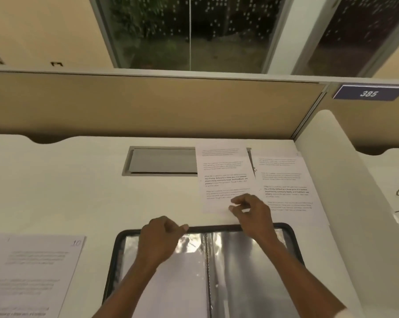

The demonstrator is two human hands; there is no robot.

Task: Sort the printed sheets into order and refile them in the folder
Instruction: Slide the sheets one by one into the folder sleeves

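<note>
Surface (56, 191): white desk top in a work booth, with a tan wall behind and a dark window above.
Sheet marked 10 (33, 271): lies flat at the far left, well apart from the other sheets. It could be forgotten or filed in the wrong place.
Left hand (157, 239): the grip is closed, with finger and thumb pinching the top edge of the folder (214, 228). It may be a clear sleeve it holds; the blur hides that. If it lets go, the pocket could flop shut.
Folder: lies open close to the person, with shiny clear sleeves on both sides and a white page in the left side. The sleeves look floppy, so a sheet could catch at the mouth and crumple.
Grey flap (161, 160): set into the surface behind the folder. Its right end is under paper.
Right hand (255, 216): the grip is closed, pinching the bottom edge of the top sheet of the middle pile (223, 175), just past the folder. Thin sheets stick together, so two could come up at once and spoil the order.
Right pile (285, 184): touches the middle pile, and both are fanned out. Pulling one sheet could drag the others and mix them.
In the way: only the folder's black edge, which a sheet must lift over.
White divider (331, 157): stands just beside the right pile.
Sign 385 (368, 94): up on the wall, far right.
</note>
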